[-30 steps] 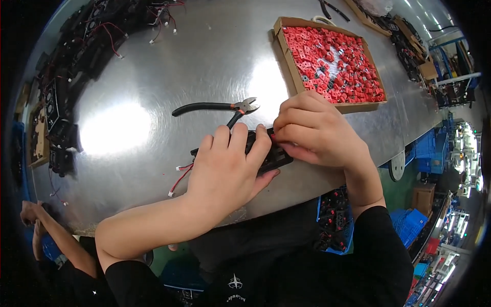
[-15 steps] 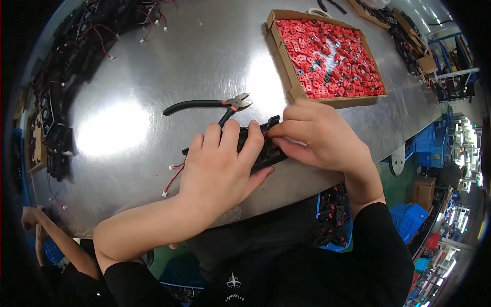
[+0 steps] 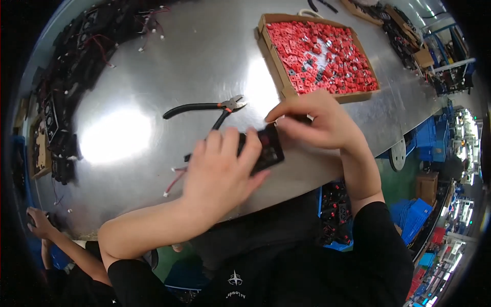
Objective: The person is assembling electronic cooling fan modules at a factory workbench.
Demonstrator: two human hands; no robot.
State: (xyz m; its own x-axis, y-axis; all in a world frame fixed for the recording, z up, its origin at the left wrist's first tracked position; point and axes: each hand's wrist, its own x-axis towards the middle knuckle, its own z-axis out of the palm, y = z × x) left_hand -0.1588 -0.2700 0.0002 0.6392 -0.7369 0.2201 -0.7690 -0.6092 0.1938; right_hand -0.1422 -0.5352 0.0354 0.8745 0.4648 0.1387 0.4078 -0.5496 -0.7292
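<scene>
My left hand (image 3: pixel 220 163) is wrapped over a black plastic housing (image 3: pixel 272 148) and holds it just above the metal table. Red-and-white leads with small white plugs (image 3: pixel 166 194) trail out to the left of that hand. At the housing's upper right corner, my right hand (image 3: pixel 319 123) is pinched, thumb against forefinger. What sits between those fingertips is too small and blurred to name. Diagonal cutters (image 3: pixel 225 106) with black handles lie just beyond my left hand, jaws pointing right.
A cardboard tray (image 3: pixel 276 61) full of small red parts stands at the far right. Black housings with wires (image 3: pixel 56 117) are piled along the left. A blue crate (image 3: pixel 337 244) of black-and-red parts sits below the table edge. A co-worker's hand (image 3: pixel 40 222) shows at lower left.
My right hand has drawn up from inside the housing to its upper corner. The housing has turned slightly in my left hand, and more of its open right end shows.
</scene>
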